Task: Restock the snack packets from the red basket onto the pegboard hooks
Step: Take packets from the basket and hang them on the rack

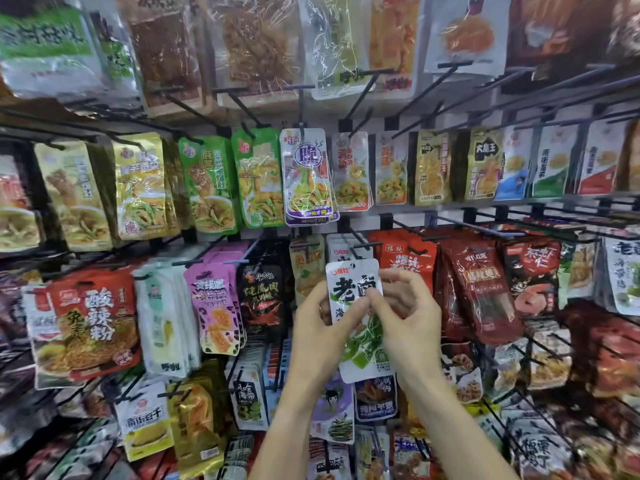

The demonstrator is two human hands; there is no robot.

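Observation:
A white snack packet with black characters and green seaweed showing through its lower half is held upright in front of the pegboard. My left hand pinches its left edge and my right hand pinches its right side, thumbs meeting at mid-packet. Its top hole sits just below a black hook that carries matching white packets. The red basket is out of view.
Rows of black hooks hold hanging snack packets all around: red packets to the right, a black packet and pink packets to the left, a purple-trimmed packet above. Long bare hook ends stick out toward me at upper right.

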